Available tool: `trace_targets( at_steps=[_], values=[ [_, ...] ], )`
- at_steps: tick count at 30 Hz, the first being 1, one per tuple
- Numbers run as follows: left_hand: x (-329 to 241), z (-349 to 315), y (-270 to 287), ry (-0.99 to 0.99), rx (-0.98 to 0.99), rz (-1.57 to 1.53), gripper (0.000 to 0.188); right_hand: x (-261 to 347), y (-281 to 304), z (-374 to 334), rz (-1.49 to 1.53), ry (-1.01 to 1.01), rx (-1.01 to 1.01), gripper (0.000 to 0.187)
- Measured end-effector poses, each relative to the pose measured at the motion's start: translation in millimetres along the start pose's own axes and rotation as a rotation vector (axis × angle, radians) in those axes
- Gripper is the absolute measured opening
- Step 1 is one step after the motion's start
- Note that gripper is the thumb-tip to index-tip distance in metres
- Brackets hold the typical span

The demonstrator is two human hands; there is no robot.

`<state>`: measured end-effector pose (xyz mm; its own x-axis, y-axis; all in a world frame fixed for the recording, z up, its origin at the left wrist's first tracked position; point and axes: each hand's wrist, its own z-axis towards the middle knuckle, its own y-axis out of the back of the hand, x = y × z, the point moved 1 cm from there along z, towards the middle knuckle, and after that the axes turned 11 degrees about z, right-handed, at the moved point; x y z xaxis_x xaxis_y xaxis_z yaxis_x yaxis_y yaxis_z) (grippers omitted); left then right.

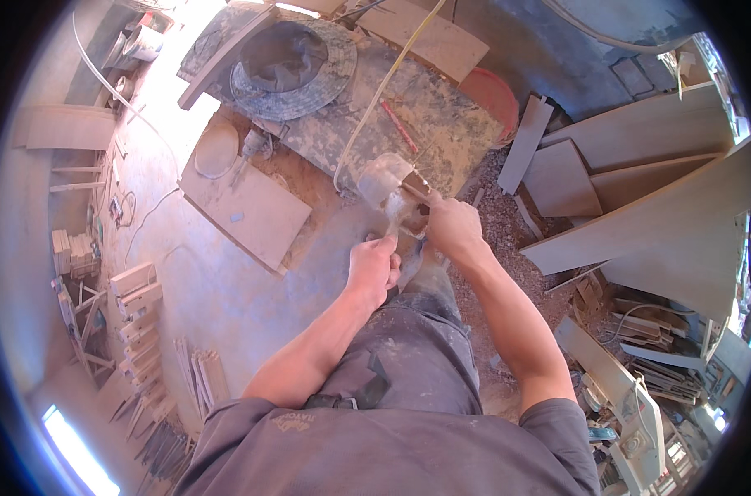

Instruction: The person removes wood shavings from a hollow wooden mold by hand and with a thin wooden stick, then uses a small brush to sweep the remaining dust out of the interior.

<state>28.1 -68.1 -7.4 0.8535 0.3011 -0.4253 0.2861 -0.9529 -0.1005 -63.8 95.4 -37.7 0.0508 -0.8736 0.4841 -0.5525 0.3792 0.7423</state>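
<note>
My right hand [454, 225] is closed, with its thumb and index finger around the edge of a brown and whitish piece, too smeared to name. Just below and left of it, my left hand [374, 264] is a fist around a thin pale handle whose upper end meets that piece. Against the piece sits a cloudy, translucent plastic container [379, 178], at the near edge of the workbench [442, 107]. A yellow hose [375, 103] crosses the bench and bends down beside the container. Beyond lies a red pencil-like stick [399, 126].
A wide-brimmed hat [297, 70] rests on the bench, beside a long wooden board [227, 58]. Left of the bench lies a flat wooden panel [247, 207]. Large wooden sheets [648, 198] lean at the right above wood chips [495, 223]. Wooden pieces are stacked [140, 318] at the left.
</note>
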Motion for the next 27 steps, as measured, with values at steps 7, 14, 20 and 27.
trace_targets(
  at_steps=[7,14,20,27],
  values=[
    [-2.1,9.3,1.8,-0.64,-0.358,1.144,0.03,-7.6,13.4,-16.3,0.014,-0.022,-0.029,0.031],
    [-14.0,7.2,-2.9,-0.692,-0.427,1.431,0.03,-7.3,17.2,-19.6,-0.019,0.05,-0.08,0.02],
    [-29.4,14.6,-1.2,-0.601,-0.359,1.403,0.032,-0.2,3.5,-46.3,0.007,0.031,-0.125,0.026],
    [-28.1,16.9,-1.9,-0.678,-0.344,1.249,0.03,-11.1,-18.0,-23.4,-0.038,0.058,-0.098,0.049]
  ],
)
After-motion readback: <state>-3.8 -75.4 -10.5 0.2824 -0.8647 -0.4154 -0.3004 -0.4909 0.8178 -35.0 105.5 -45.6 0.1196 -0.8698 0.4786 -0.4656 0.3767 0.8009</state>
